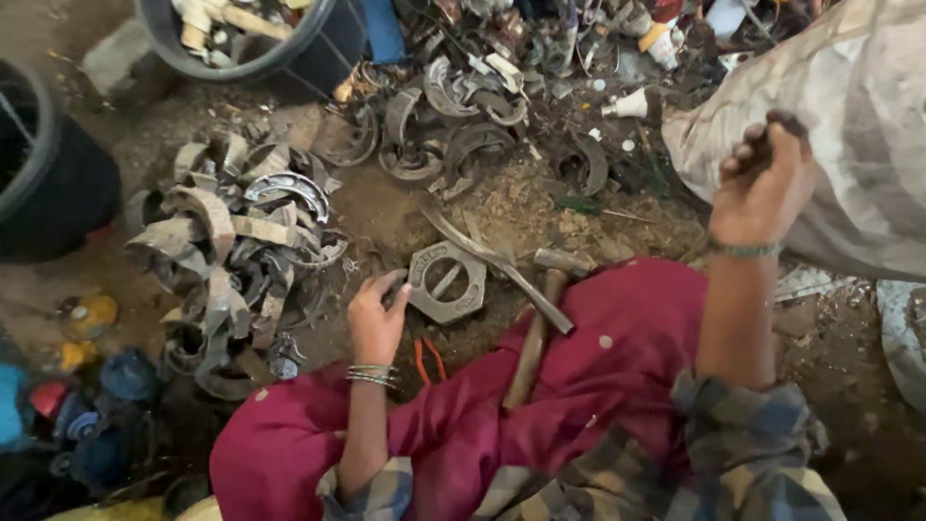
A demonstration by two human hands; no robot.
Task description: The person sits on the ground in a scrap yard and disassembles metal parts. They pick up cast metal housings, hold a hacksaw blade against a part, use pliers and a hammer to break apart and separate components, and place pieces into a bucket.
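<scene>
The left hand (376, 314) is resting low on the dirt ground (386, 207), its fingers curled and its fingertips touching the rim of one hexagonal metal plate (447, 281). The plate is lying flat just ahead of the person's knees, with a round opening and a bar across its middle. Several thin bangles (372, 375) are sitting on that wrist.

The right hand (764, 183) is reaching up and to the right, its fingers closed around a small dark piece (762, 147) and pressing against one large grey sack (849, 125). What the piece is cannot be told. One bracelet (745, 250) is circling this wrist.

One hammer (540, 323) is lying beside the plate, its wooden handle running over the red cloth (579, 386) covering the lap. One long flat metal strip (497, 265) is crossing above the hammer head. Two orange handles (428, 358) are poking out near the left wrist.

Two heaps of curved metal shoes are lying on the ground: one heap (236, 251) left of the left hand, another heap (453, 130) farther off; the pieces are too many and too tangled to count. Two dark tubs are standing at the upper left, one tub (246, 39) at the top and one tub (48, 164) at the edge.
</scene>
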